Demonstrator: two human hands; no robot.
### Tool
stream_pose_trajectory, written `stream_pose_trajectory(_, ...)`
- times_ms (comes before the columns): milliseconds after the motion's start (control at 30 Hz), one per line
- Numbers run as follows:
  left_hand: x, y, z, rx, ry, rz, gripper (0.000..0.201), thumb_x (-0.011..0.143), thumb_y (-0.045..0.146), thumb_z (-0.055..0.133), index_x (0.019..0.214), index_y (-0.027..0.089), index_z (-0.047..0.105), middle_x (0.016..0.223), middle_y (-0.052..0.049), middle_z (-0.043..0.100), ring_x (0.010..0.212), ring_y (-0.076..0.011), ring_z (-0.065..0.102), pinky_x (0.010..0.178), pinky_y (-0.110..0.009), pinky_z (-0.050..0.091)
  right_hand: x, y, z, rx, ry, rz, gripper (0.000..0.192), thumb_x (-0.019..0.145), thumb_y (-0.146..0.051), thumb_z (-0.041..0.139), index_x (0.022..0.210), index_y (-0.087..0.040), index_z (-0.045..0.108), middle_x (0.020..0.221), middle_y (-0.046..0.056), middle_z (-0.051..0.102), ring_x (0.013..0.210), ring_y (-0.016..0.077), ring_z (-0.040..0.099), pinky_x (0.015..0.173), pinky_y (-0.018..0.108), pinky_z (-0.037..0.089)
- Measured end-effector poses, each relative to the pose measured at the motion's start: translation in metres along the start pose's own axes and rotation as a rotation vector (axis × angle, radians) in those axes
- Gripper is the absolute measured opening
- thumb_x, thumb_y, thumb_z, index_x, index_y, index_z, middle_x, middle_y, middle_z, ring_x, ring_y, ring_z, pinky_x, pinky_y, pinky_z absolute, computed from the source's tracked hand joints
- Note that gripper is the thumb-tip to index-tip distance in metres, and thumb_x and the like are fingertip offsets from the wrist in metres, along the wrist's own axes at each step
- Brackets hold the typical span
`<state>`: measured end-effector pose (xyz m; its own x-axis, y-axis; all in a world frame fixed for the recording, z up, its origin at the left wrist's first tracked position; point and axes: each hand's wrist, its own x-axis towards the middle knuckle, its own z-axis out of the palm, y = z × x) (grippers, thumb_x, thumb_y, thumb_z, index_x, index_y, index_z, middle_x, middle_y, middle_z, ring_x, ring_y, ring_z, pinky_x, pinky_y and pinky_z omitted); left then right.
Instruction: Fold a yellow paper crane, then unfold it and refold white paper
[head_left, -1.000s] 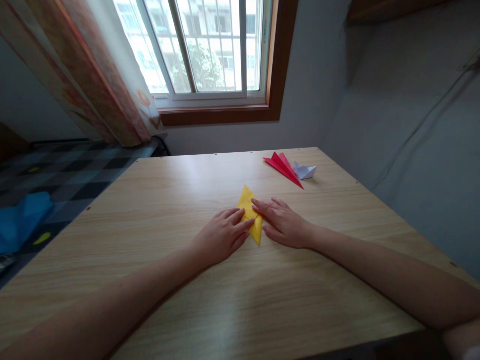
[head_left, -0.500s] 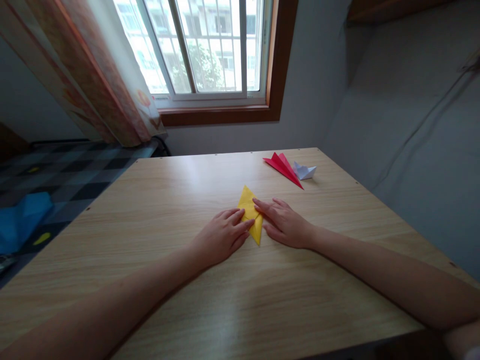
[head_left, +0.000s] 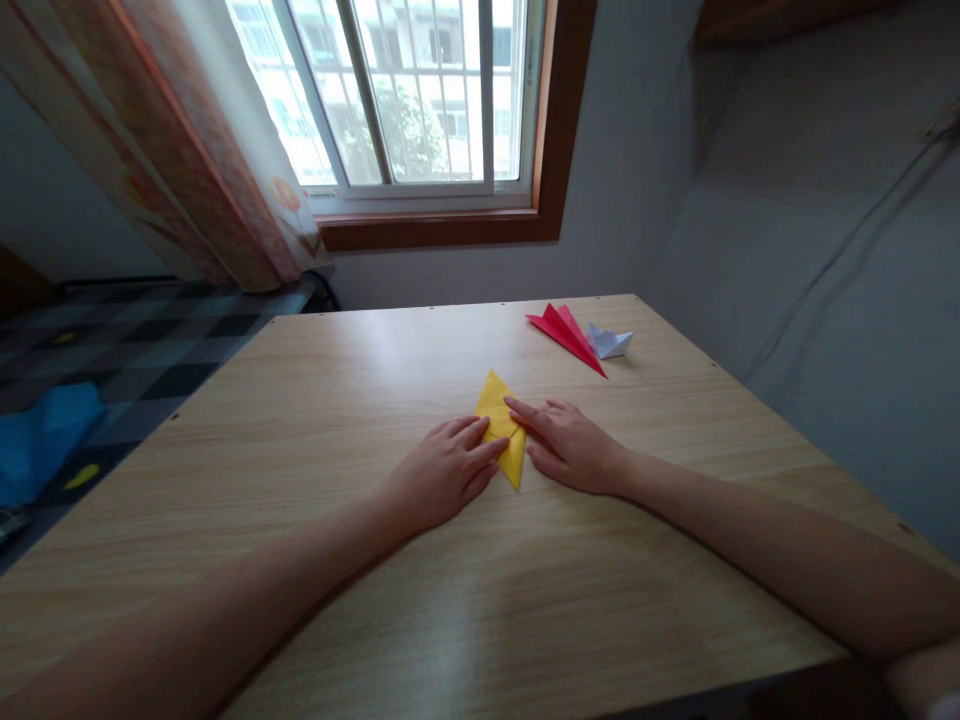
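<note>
A folded piece of yellow paper [head_left: 494, 400], roughly diamond-shaped with pointed ends, lies flat on the wooden table [head_left: 337, 390]. My left hand [head_left: 450, 468] rests on its left side, fingers stretched out and pressing the paper's middle. From the right, my right hand [head_left: 570, 447] reaches over the opposite edge, its index fingertip on the paper and its thumb pointing toward the lower part. Both hands are open and flat, and neither grips the sheet. The fingers cover part of the paper's folds.
Toward the back right of the table lie a red paper plane [head_left: 564, 335] and a white paper boat [head_left: 611, 343], close together. Left of the table, a blue folded paper [head_left: 52, 435] sits on a checked cloth [head_left: 150, 330]. A window [head_left: 420, 100] and a curtain [head_left: 195, 140] are behind.
</note>
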<state>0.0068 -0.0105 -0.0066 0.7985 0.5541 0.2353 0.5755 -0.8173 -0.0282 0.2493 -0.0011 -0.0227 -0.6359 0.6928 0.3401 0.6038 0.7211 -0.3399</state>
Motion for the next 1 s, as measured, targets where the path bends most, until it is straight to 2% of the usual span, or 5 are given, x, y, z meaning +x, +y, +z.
stream_pose_trajectory(200, -0.0001, 0.0006, -0.0009, -0.030, -0.002, -0.008, 0.036, 0.100, 0.032, 0.043, 0.128, 0.020, 0.061, 0.123, -0.014, 0.062, 0.119, -0.0279, 0.055, 0.104, -0.049, 0.045, -0.0014, -0.0012, 0.0007, 0.008, 0.039, 0.003, 0.070, 0.088, -0.016, 0.048, 0.153, -0.019, 0.023, 0.132, 0.012, 0.063, 0.120, 0.0247, 0.057, 0.109, 0.053, 0.033)
stream_pose_trajectory(433, -0.0015, -0.0008, -0.0003, -0.049, 0.014, -0.003, 0.036, 0.100, 0.033, 0.042, 0.127, 0.019, 0.061, 0.123, -0.014, 0.062, 0.120, -0.0278, 0.055, 0.104, -0.049, 0.045, -0.0010, 0.0000, 0.0024, 0.002, 0.114, 0.108, 0.068, 0.088, -0.015, 0.049, 0.152, -0.019, 0.027, 0.124, 0.011, 0.068, 0.117, 0.0249, 0.061, 0.109, 0.053, 0.034)
stream_pose_trajectory(800, -0.0004, -0.0005, -0.0003, -0.046, 0.010, -0.003, 0.035, 0.100, 0.032, 0.042, 0.126, 0.019, 0.062, 0.122, -0.014, 0.062, 0.119, -0.0281, 0.055, 0.103, -0.049, 0.046, -0.0009, -0.0003, 0.0021, -0.010, 0.104, 0.099, 0.066, 0.088, -0.015, 0.048, 0.151, -0.017, 0.029, 0.121, 0.011, 0.070, 0.113, 0.0247, 0.062, 0.108, 0.052, 0.034)
stream_pose_trajectory(1000, -0.0011, -0.0011, 0.0006, -0.050, 0.011, -0.004, 0.035, 0.100, 0.033, 0.043, 0.126, 0.019, 0.062, 0.123, -0.014, 0.062, 0.120, -0.0283, 0.054, 0.104, -0.049, 0.045, -0.0013, -0.0006, 0.0022, -0.051, 0.168, 0.100, 0.067, 0.087, -0.014, 0.049, 0.150, -0.021, 0.031, 0.118, 0.010, 0.071, 0.112, 0.0235, 0.063, 0.108, 0.051, 0.034)
